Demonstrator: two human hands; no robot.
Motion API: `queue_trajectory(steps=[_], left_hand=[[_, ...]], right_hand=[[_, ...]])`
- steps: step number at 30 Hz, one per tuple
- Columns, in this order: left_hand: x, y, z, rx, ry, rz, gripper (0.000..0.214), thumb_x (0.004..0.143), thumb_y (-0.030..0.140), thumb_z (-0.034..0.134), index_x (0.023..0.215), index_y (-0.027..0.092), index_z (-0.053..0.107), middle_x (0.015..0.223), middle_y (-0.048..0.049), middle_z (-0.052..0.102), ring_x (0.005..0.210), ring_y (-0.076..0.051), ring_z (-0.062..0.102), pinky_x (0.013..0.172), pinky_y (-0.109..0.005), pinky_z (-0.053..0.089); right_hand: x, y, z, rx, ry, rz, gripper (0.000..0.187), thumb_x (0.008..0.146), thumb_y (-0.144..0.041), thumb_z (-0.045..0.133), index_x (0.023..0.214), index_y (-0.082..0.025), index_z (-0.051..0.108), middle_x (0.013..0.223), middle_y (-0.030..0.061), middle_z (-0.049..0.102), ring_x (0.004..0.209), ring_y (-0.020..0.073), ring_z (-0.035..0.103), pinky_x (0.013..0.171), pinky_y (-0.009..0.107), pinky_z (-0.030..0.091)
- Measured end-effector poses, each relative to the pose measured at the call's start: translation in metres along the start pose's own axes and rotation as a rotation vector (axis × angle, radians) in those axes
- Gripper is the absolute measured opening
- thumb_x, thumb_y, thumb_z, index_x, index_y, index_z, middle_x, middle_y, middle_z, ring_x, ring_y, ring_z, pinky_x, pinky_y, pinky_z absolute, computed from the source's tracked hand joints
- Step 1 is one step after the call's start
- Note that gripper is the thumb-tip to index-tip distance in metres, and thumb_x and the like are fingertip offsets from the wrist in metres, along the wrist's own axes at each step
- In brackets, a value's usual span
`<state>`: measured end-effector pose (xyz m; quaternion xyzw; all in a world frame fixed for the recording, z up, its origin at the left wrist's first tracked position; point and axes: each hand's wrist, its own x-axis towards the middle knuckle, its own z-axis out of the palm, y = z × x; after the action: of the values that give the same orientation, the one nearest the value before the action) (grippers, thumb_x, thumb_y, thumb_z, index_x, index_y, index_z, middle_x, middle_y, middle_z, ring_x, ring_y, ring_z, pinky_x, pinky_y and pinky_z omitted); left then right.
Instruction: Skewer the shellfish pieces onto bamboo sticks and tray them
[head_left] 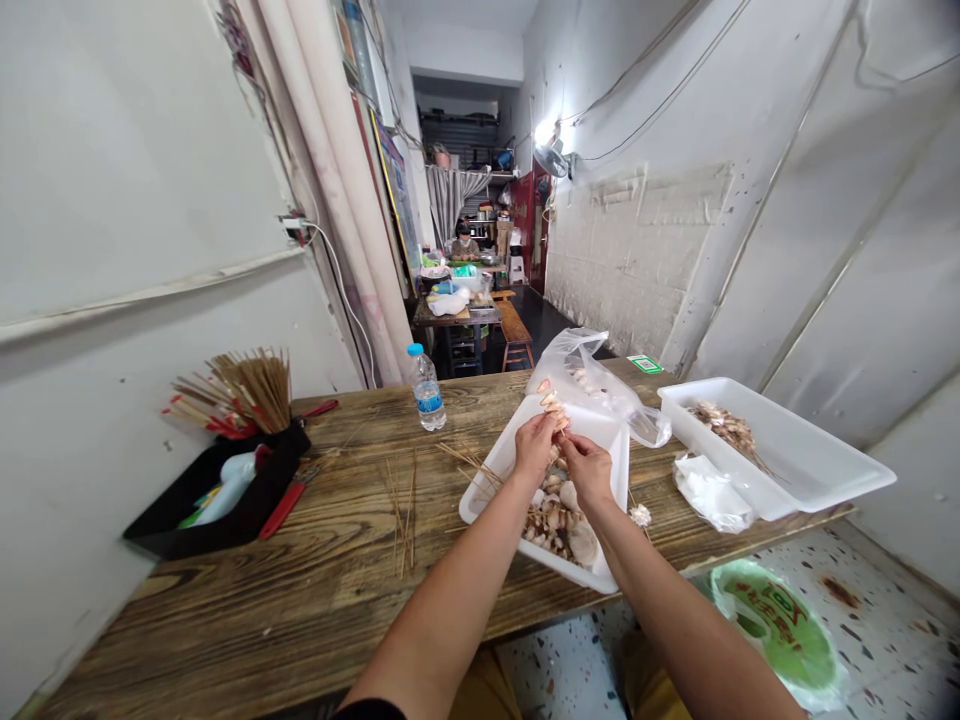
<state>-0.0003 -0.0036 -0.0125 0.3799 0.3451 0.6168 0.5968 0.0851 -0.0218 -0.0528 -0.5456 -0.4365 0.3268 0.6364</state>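
Over a white plastic tray (619, 470), my left hand (534, 447) is closed around a skewer of sliced mushroom pieces (553, 402) that points up and away from me. My right hand (589, 466) pinches close beside it, at the lower end of the threaded pieces; its fingertips partly hide what they grip. Below both hands, loose mushrooms (583, 543) of mixed sizes lie in the tray. Several bare bamboo sticks (471, 460) rest across the tray's left rim. More bamboo sticks (405, 515) lie on the wooden table (315, 600) to the left.
A water bottle (427, 390) stands behind the sticks. At left, a black box (217, 510) holds bundled skewers, beside red-handled pliers (283, 508). A clear bag (581, 365), a second white tray (817, 465) with skewered mushrooms and a lined bin (780, 625) are rightward. A person (465, 245) sits far back.
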Motion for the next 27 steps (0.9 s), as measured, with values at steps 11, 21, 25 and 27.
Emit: queue_trajectory(steps=[11, 21, 25, 27], left_hand=[[0.009, 0.008, -0.002, -0.218, 0.108, -0.010, 0.038, 0.081, 0.046, 0.066, 0.100, 0.014, 0.061, 0.085, -0.0084, 0.069, 0.068, -0.013, 0.065, 0.061, -0.022, 0.047], [0.010, 0.014, -0.001, -0.296, 0.109, -0.089, 0.034, 0.081, 0.046, 0.064, 0.093, 0.016, 0.054, 0.079, -0.0072, 0.068, 0.063, -0.013, 0.064, 0.062, -0.024, 0.049], [0.013, 0.016, -0.004, -0.344, 0.129, -0.116, 0.042, 0.087, 0.058, 0.051, 0.099, 0.018, 0.053, 0.082, -0.0074, 0.069, 0.063, -0.013, 0.063, 0.060, -0.025, 0.050], [0.014, 0.016, -0.006, -0.326, 0.158, -0.111, 0.044, 0.089, 0.059, 0.047, 0.104, 0.019, 0.053, 0.081, -0.0071, 0.069, 0.060, -0.012, 0.062, 0.058, -0.025, 0.049]], right_hand=[[-0.008, -0.009, 0.000, -0.168, -0.116, -0.035, 0.041, 0.074, -0.054, 0.059, 0.076, -0.016, 0.074, 0.060, 0.0013, 0.065, 0.057, 0.0151, 0.055, 0.054, 0.025, 0.041], [-0.022, -0.028, 0.005, -0.242, -0.293, -0.094, 0.030, 0.079, -0.045, 0.049, 0.066, -0.021, 0.061, 0.050, -0.0029, 0.053, 0.044, 0.0133, 0.046, 0.048, 0.025, 0.036], [-0.025, -0.028, 0.007, -0.150, -0.342, 0.018, 0.029, 0.077, -0.048, 0.051, 0.072, -0.021, 0.060, 0.048, -0.0054, 0.051, 0.034, 0.0114, 0.039, 0.039, 0.025, 0.033], [-0.026, -0.029, 0.007, -0.128, -0.370, 0.031, 0.029, 0.077, -0.048, 0.051, 0.070, -0.022, 0.060, 0.046, -0.0059, 0.050, 0.031, 0.0107, 0.038, 0.037, 0.025, 0.032]])
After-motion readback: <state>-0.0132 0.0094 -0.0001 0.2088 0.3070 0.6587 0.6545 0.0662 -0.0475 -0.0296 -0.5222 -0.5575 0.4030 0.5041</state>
